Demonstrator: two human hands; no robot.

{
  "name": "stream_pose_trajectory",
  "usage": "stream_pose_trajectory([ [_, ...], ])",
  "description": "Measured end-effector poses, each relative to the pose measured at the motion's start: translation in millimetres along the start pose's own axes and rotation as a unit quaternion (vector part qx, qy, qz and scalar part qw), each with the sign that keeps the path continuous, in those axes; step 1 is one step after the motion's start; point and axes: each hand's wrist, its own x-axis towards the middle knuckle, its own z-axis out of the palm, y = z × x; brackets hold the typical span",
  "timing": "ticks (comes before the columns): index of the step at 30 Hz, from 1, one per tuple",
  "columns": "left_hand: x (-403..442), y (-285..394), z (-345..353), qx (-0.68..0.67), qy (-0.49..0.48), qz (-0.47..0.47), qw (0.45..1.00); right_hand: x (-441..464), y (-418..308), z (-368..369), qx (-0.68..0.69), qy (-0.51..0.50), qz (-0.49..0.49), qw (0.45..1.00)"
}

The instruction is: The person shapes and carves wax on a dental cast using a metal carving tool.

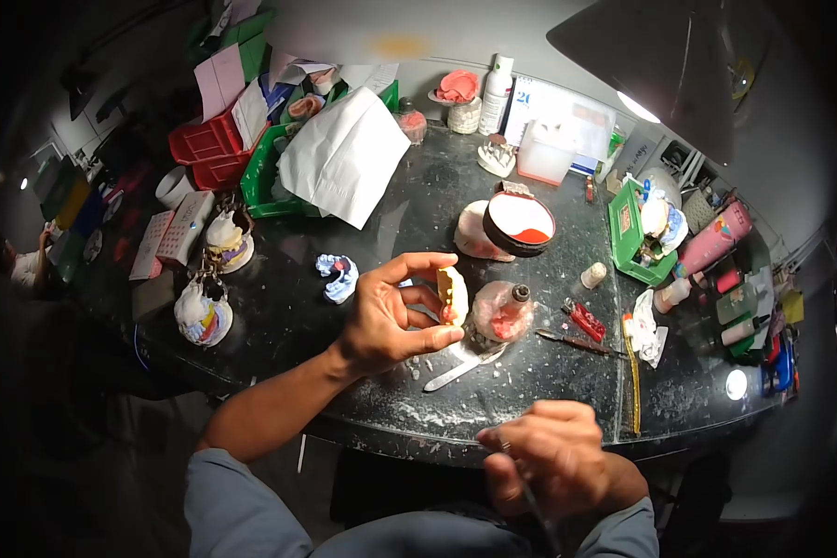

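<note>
My left hand point(388, 314) pinches a yellow dental cast point(455, 299) upright between thumb and fingertips. A reddish patch shows low on the cast. Nearer to me, my right hand point(563, 454) is wrapped round a thin metal hand tool point(532, 503); its tip is blurred. Just right of the cast stands a round wax-smeared burner point(493, 321) with a dark metal cap. A flat pale-bladed knife point(458, 373) lies in front of the burner. Behind these, a round dark-rimmed tin point(536, 219) with white and red inside leans on a pale lump.
Blue dental impression point(338, 279) and mounted casts point(205, 314) stand to the left. Behind them, a green bin point(262, 177) holds papers. A green box point(629, 244) sits right, near red wax point(586, 321) and a slim tool point(577, 345). A lamp point(656, 56) hangs overhead.
</note>
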Motion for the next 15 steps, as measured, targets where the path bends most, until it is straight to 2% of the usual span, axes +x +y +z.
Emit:
stream_pose_trajectory([
  [1, -0.2, 0.0, -0.2, -0.018, -0.004, -0.012, 1.000, -4.3, 7.4, 2.0, 0.052, 0.072, 0.023, 0.996],
  [4, -0.7, 0.2, -1.7, -0.052, -0.006, -0.045, 0.998, -26.3, 38.2, 10.4, 0.070, 0.198, 0.086, 0.974],
  [6, -0.2, 2.7, -2.2, -0.074, -0.013, -0.056, 0.996, -31.4, 47.9, 2.8, -0.011, 0.175, 0.141, 0.974],
  [10, -1.1, 5.2, -1.5, -0.107, -0.021, -0.072, 0.991, -21.2, 47.6, -0.2, 0.092, 0.227, 0.316, 0.917],
  [11, -1.4, 6.5, -1.2, -0.117, -0.020, -0.079, 0.990, -21.8, 51.1, -0.9, 0.139, 0.238, 0.328, 0.904],
  [15, -1.4, 2.6, -4.0, -0.125, -0.031, -0.080, 0.988, -27.2, 54.8, 1.4, 0.186, 0.243, 0.365, 0.879],
])
